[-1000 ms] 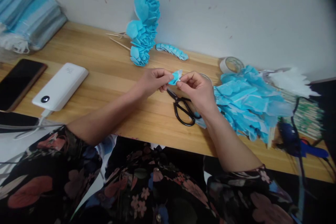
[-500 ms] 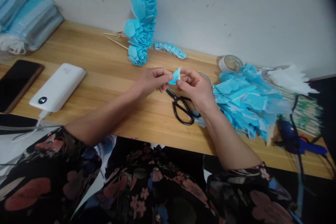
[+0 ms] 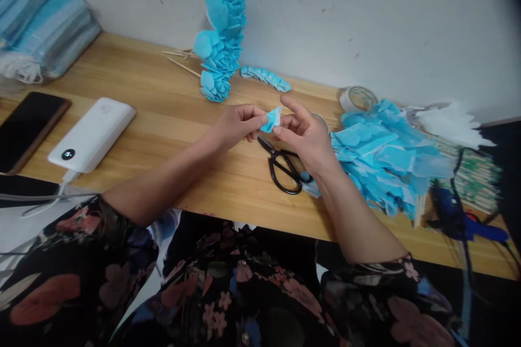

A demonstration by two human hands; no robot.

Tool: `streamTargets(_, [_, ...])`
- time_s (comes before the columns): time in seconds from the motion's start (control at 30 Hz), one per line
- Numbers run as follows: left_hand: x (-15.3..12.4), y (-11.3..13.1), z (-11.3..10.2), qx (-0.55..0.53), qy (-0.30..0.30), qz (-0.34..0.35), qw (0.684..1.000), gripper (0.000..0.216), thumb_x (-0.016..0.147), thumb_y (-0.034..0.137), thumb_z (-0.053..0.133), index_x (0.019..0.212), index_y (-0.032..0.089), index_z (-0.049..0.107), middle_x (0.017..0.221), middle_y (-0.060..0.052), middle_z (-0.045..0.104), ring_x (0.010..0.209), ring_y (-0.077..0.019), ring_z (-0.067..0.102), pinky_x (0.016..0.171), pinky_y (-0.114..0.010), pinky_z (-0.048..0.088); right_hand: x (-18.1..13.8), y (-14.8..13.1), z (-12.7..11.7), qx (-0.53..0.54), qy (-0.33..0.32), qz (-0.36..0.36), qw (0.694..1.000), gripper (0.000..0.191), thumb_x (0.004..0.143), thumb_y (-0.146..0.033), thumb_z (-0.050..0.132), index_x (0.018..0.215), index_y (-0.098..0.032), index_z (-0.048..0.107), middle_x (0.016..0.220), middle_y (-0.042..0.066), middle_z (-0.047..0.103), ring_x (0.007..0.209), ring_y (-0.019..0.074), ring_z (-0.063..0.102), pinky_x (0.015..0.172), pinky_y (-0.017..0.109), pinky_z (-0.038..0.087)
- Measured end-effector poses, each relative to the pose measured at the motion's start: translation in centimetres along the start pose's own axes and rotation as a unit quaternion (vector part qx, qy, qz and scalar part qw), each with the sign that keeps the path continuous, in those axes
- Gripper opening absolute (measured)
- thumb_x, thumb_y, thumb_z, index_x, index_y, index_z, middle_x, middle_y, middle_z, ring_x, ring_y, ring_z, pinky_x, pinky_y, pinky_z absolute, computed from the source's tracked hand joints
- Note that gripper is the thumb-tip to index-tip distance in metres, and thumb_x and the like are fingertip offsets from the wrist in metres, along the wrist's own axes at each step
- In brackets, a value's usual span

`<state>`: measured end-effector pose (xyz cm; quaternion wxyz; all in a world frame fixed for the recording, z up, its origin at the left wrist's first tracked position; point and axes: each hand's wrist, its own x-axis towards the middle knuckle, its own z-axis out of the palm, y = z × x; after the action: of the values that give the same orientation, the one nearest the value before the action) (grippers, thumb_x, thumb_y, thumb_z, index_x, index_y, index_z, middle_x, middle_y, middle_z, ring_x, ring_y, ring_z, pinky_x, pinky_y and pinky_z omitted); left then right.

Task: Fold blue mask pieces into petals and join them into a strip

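My left fingers (image 3: pixel 256 121) pinch the small blue piece (image 3: pixel 272 119) over the table (image 3: pixel 163 103), near the black-handled scissors (image 3: pixel 275 154) — my right fingers (image 3: pixel 286 134) meet its edge, index raised; whether they grip it, I cannot tell.

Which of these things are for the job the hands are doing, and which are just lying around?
Probably for the job:
small blue piece, pinched by the left hand and touched by the right hand
pile of blue pieces
blue flowers on sticks
ridged blue strip
black scissors
maybe the tape roll

Probably just lying around:
phone
white power bank
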<state>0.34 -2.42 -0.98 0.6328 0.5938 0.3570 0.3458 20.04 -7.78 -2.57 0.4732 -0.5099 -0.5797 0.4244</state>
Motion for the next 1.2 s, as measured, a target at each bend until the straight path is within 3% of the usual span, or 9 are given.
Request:
streamTargets(0.3, [0.1,-0.5,-0.1,0.005,-0.025,-0.012,1.000,0.018,0.091,0.020,0.075,0.076,0.015,0.067,0.057,0.003,0.062,0.053,-0.0074,0.056,0.055,-0.018,0.046,-0.1,-0.4,0.4,-0.022,-0.010,-0.002,1.000,0.072,0.085,-0.028,0.078,0.155,-0.028,0.058,0.091,-0.002,0.070,0.074,0.0148,0.061,0.067,0.031,0.053])
streamTargets(0.53, [-0.1,-0.5,-0.1,-0.111,-0.062,-0.046,0.991,0.030,0.096,0.043,0.069,0.088,0.014,0.070,0.073,-0.003,0.068,0.060,-0.0108,0.063,0.055,-0.021,0.051,0.0,-0.4,0.2,-0.057,0.021,-0.014,0.998,0.072,0.085,-0.024,0.076,0.154,-0.032,0.059,0.088,-0.002,0.071,0.073,0.0164,0.061,0.068,0.033,0.054])
streamTargets(0.77, [0.1,-0.5,0.3,-0.007,-0.060,-0.021,0.998,0.021,0.085,0.021,0.082,0.081,0.016,0.063,0.063,0.004,0.064,0.055,-0.0065,0.058,0.054,-0.016,0.047,-0.2,0.0,0.5,-0.060,0.013,-0.026,0.998,0.073,0.088,-0.032,0.078,0.157,-0.033,0.055,0.086,-0.003,0.070,0.070,0.0153,0.059,0.065,0.032,0.052])
streamTargets(1.03, [0.0,0.0,0.5,0.042,-0.037,-0.020,0.998,0.023,0.088,0.008,0.072,0.072,0.016,0.058,0.057,0.006,0.059,0.051,-0.0044,0.053,0.052,-0.015,0.044,-0.2,-0.4,0.0,-0.021,-0.031,-0.013,0.999,0.073,0.086,-0.037,0.082,0.155,-0.030,0.058,0.097,0.001,0.075,0.080,0.0163,0.066,0.072,0.032,0.057])
streamTargets(1.2, [-0.3,0.8,0.6,0.051,-0.025,-0.049,0.997,0.025,0.090,0.004,0.066,0.070,0.016,0.057,0.054,0.006,0.058,0.050,-0.0047,0.053,0.052,-0.015,0.044,-0.1,-1.3,-0.6,0.010,-0.016,0.006,1.000,0.044,0.086,-0.042,0.080,0.127,-0.028,0.076,0.101,0.002,0.076,0.093,0.0190,0.071,0.082,0.035,0.061])
